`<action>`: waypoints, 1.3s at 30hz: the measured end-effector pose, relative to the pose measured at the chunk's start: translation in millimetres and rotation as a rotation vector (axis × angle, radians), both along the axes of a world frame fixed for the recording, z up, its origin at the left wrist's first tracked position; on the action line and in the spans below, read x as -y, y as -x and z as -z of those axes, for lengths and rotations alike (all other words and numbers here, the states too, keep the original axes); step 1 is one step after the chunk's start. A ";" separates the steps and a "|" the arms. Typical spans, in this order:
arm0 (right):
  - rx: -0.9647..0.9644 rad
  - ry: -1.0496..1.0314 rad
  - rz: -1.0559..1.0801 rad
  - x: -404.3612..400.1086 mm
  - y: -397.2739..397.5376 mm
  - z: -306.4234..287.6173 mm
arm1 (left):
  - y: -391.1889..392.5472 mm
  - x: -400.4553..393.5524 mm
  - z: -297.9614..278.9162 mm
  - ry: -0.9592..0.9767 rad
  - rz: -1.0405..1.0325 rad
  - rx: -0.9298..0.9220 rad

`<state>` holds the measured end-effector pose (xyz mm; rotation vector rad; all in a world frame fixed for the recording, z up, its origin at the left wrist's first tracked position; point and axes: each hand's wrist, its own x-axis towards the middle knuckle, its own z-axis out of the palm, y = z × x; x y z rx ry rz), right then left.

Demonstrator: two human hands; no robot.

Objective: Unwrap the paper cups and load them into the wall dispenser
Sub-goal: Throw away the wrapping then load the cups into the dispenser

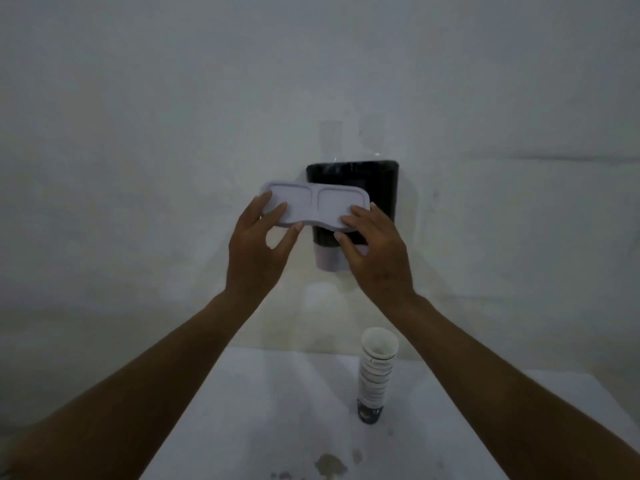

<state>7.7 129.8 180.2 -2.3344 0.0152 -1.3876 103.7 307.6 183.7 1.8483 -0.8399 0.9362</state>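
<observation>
A dark cup dispenser [379, 188] with a pale lower spout hangs on the wall at centre. Its pale lilac lid [313, 204], with two shallow rounded recesses, is off the dispenser and held flat in front of it, shifted to the left. My left hand [258, 244] grips the lid's left end, thumb underneath and fingers on top. My right hand [375, 251] grips the lid's right end. A stack of nested paper cups [375, 374] stands upright on the white table [277, 410] below, mouth up, with a dark cup at the bottom.
A plain white wall [173, 133] fills the background. The table's front area carries a brownish stain [330, 464]. A clear strip [330, 140] is stuck on the wall above the dispenser.
</observation>
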 end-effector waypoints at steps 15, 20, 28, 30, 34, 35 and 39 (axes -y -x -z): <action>-0.438 -0.130 -0.069 -101.4 63.3 232.8 | 72.7 -113.2 244.2 -0.217 -0.030 -0.331; -0.608 -0.183 -0.070 -116.2 85.2 308.2 | 94.2 -130.0 321.9 -0.296 -0.001 -0.448; -0.800 -0.262 -0.076 -130.2 104.8 385.2 | 118.1 -140.3 400.1 -0.427 0.043 -0.697; -0.822 -0.267 -0.081 -129.7 107.3 394.6 | 118.6 -140.1 408.7 -0.439 0.053 -0.738; -0.853 -0.251 -0.066 -128.7 110.8 408.8 | 117.7 -140.3 417.1 -0.504 0.056 -0.765; -0.860 -0.240 -0.067 -128.4 111.7 411.1 | 118.1 -140.7 417.7 -0.535 0.037 -0.774; -0.876 -0.262 -0.071 -121.5 115.5 405.9 | 119.2 -137.1 411.6 -0.636 -0.049 -0.778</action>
